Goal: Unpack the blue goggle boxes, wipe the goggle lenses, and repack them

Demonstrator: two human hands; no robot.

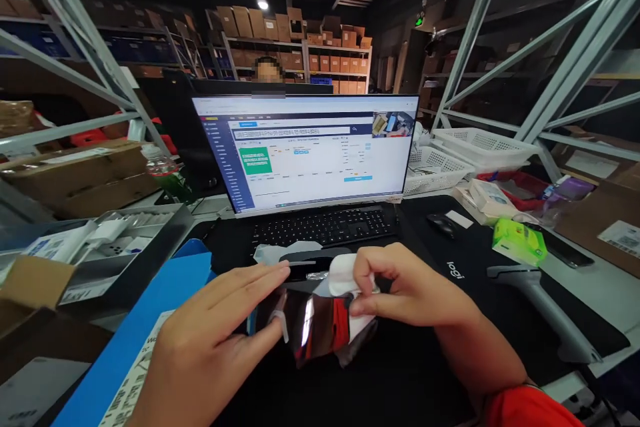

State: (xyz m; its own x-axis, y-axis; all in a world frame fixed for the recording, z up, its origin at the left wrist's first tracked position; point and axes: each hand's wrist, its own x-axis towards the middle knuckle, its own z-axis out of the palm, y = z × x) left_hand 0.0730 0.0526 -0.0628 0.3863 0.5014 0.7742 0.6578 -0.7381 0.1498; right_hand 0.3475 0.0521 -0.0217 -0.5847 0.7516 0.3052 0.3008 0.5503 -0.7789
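- Left hand (205, 327): closed, fingers above and thumb below, gripping the left side of a dark glossy item.
- Right hand (400, 287): thumb and fingers pinched on a white cloth; red sleeve (530, 408) on the forearm behind it.
- Dark glossy item (311, 327): between the two hands, its face mirror-like with red and white reflections; exact kind could not be told.
- White cloth (343, 273): in the right hand's pinch, against the item's upper right part.
- Black desk mat (400, 380): beneath both hands.
- Keyboard (330, 227): just beyond the hands.
- Monitor (305, 180): behind the keyboard, screen lit.
- Mouse (442, 225): beyond the right hand, to its right.
- Grey scanner (543, 310): lay right of the right hand.
- Green packet (519, 241): farther out, past the scanner.
- Blue box (135, 327): just left of the left hand.
- Grey tray (173, 227): farther left, holding white packages.
- Bottle (163, 172): upright, beyond the tray.
- Shelves of cartons (337, 65): well beyond both hands.
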